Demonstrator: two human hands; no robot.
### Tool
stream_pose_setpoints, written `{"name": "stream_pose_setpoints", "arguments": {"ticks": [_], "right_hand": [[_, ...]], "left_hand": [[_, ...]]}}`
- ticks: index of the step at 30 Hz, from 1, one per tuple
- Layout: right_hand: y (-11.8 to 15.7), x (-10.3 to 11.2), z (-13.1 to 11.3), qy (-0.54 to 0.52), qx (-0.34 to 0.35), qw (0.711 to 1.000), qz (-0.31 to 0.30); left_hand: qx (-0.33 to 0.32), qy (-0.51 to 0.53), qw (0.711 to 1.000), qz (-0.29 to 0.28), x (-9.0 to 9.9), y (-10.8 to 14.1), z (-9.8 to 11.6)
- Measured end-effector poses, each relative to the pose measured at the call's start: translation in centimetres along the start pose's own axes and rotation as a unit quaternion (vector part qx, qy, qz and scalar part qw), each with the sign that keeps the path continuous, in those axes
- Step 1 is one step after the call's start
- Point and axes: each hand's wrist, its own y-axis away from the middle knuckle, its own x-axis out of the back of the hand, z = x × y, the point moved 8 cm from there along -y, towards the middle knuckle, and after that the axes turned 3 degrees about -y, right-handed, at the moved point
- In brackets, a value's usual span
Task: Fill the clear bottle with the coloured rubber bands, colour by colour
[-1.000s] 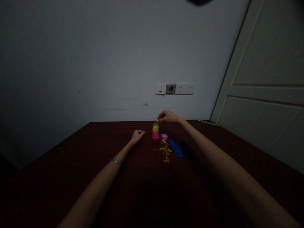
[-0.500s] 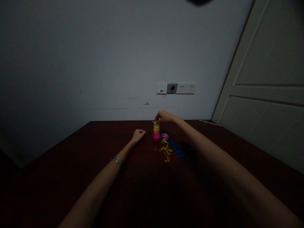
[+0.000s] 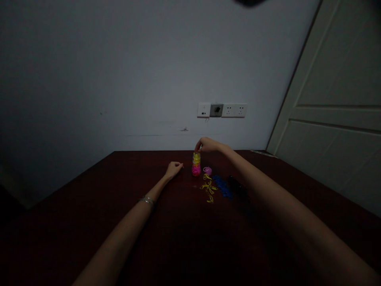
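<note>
Bottle: the clear bottle (image 3: 196, 165) stands upright on the table (image 3: 166, 230), its mouth uncovered.
Contents: pink at the bottom, yellow above, the yellow reaching up to the neck.
Right hand: the right hand (image 3: 208, 144) is above the bottle, wrist bent, fingers pointing down at its mouth. The thumb and fingertips are drawn close together; whether they pinch a band or touch the rim, I cannot tell at this size.
Left hand: the left hand (image 3: 173, 169) rests on the table to the left of the bottle, near it but apart. The fingers are curled, their tips toward the bottle; whether anything is pinched between them cannot be told.
Left wrist: wears a silvery bracelet (image 3: 146, 200).
Cap: the purple cap (image 3: 207, 171), with a loop on its left side, lies just right of the bottle.
Yellow bands: the loose yellow bands (image 3: 210, 188) lie scattered on the near side of the cap.
Blue pile: the blue pile (image 3: 222, 187) lies right of the yellow bands, in an elongated heap.
Black pile: the black pile (image 3: 237, 186) lies right of the blue, beside the right forearm in view; its detail is lost in shadow.
Wall: the pale wall (image 3: 149, 71) rises behind the table and carries the sockets (image 3: 234, 110).
Right side: a panelled door (image 3: 336, 139).
Lighting: dim.
</note>
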Motion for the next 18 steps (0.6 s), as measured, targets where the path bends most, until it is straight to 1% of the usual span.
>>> {"name": "stream_pose_setpoints", "arguments": {"ticks": [4, 6, 8, 10, 12, 16, 18], "right_hand": [[1.2, 1.3, 0.4, -0.053, 0.016, 0.998, 0.040], [2.4, 1.7, 1.5, -0.092, 0.006, 0.993, 0.071], [3.9, 1.7, 3.2, -0.133, -0.013, 0.985, 0.107], [5.6, 0.9, 5.4, -0.176, -0.040, 0.974, 0.137], [7.5, -0.4, 7.7, -0.208, -0.072, 0.963, 0.158], [10.9, -3.5, 10.6, -0.194, -0.082, 0.964, 0.164], [12.4, -4.8, 12.0, -0.206, -0.109, 0.957, 0.175]], "left_hand": [[0.002, 0.005, 1.000, -0.001, 0.1, 0.1, 0.1], [0.005, 0.010, 1.000, -0.001, 0.1, 0.2, 0.1], [0.006, 0.014, 1.000, 0.001, 0.1, 0.3, 0.1], [0.008, 0.019, 1.000, 0.006, 0.3, 0.3, 0.1], [0.011, 0.030, 0.999, 0.014, 0.5, 0.3, 0.1], [0.023, 0.060, 0.998, 0.026, 0.7, 0.2, -0.2], [0.027, 0.079, 0.996, 0.032, 0.8, 0.2, -0.5]]}}
